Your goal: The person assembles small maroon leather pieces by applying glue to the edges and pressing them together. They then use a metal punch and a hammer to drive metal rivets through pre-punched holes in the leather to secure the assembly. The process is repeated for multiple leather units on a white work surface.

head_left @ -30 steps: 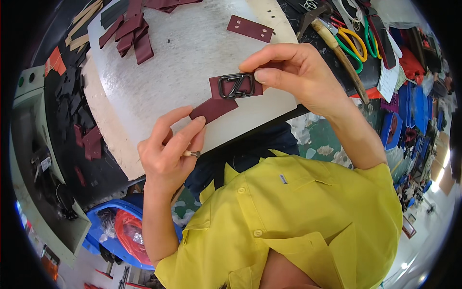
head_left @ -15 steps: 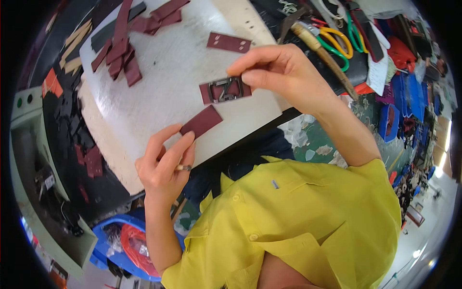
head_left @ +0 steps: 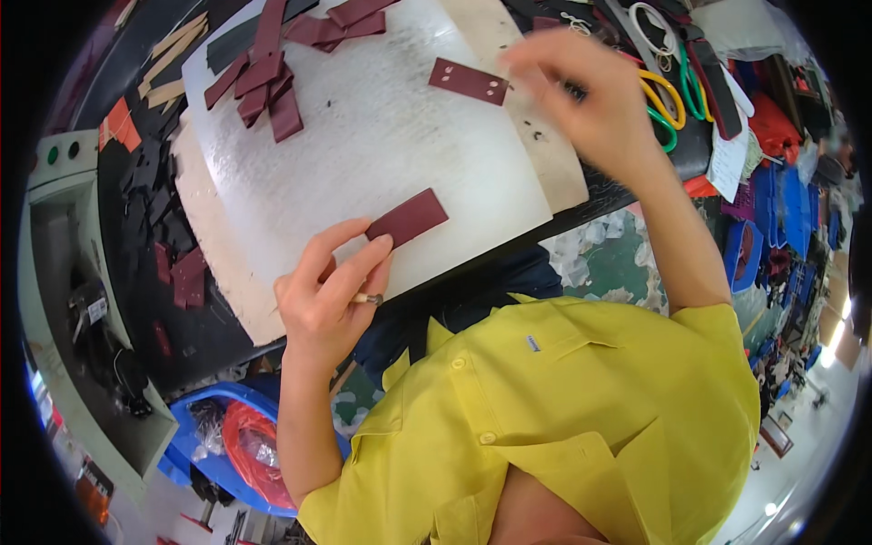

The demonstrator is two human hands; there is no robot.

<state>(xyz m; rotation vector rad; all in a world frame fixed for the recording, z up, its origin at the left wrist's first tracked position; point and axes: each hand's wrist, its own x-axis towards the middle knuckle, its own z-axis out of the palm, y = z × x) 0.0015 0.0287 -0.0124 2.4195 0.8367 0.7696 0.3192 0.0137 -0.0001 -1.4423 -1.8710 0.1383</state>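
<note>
My left hand (head_left: pixel 329 292) rests at the near edge of the white work board (head_left: pixel 363 154). Its fingertips touch a plain maroon leather strip (head_left: pixel 409 218), and a thin stick-like tool (head_left: pixel 368 298) is tucked between its fingers. My right hand (head_left: pixel 590 95) is raised and blurred over the board's far right corner, close to the scissors (head_left: pixel 674 100). A small dark thing shows at its fingers, but I cannot make out what it is. A maroon strip with punched holes (head_left: pixel 468 82) lies on the board just left of that hand.
A heap of maroon strips (head_left: pixel 268 77) lies at the board's far left. Dark and red leather scraps (head_left: pixel 159 218) cover the black bench to the left, beside a grey machine (head_left: pixel 64 227). Tools and blue boxes (head_left: pixel 781 209) crowd the right. A blue bin (head_left: pixel 204 436) sits below.
My right hand has lifted off the board and swung up to the right; the strip with the metal buckle is no longer on the board. My left hand still touches the plain strip.
</note>
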